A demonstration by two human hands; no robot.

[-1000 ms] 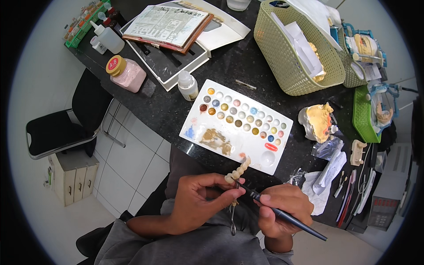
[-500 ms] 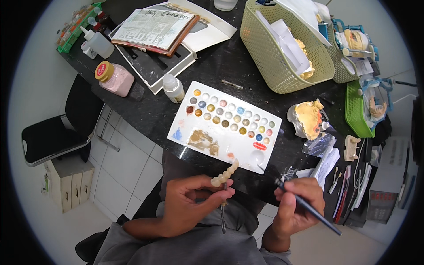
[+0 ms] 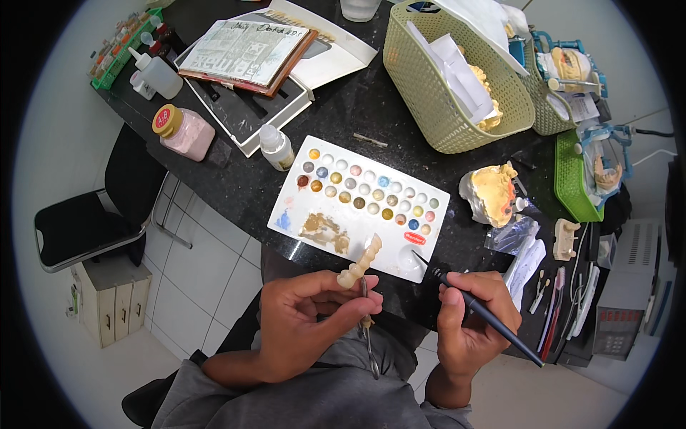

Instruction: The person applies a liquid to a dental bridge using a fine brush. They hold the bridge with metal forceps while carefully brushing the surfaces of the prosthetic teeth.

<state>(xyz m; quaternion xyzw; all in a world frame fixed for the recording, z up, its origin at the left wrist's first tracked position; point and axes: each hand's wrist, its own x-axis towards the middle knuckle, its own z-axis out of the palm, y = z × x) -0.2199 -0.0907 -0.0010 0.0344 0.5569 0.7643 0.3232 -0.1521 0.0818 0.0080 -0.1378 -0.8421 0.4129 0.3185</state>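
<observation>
My left hand (image 3: 299,323) pinches a slim metal clamp (image 3: 370,352), which carries a tooth-coloured dental bridge (image 3: 349,276) at its upper end. The curved row of teeth tilts up over the near edge of a white paint palette (image 3: 363,227). Between the fingers and thumb of my right hand (image 3: 470,334) is a thin dark-handled brush (image 3: 501,329). Its fine tip points to the round well (image 3: 409,263) at the palette's near right corner; whether it touches, I cannot tell. Rows of coloured pastes fill the small wells, and brown and blue smears mark the palette's left part.
Right of the palette sit a dental cast (image 3: 489,191) and crumpled plastic (image 3: 511,234). A cream basket (image 3: 457,107) stands behind. A small white bottle (image 3: 276,148), a pink powder jar (image 3: 184,134) and a notebook (image 3: 246,53) lie far left. Slim tools (image 3: 556,307) lie right.
The brush has moved up and left, bringing its tip over the palette's round well. My left hand has tilted the bridge and clamp, with the bridge slightly further left.
</observation>
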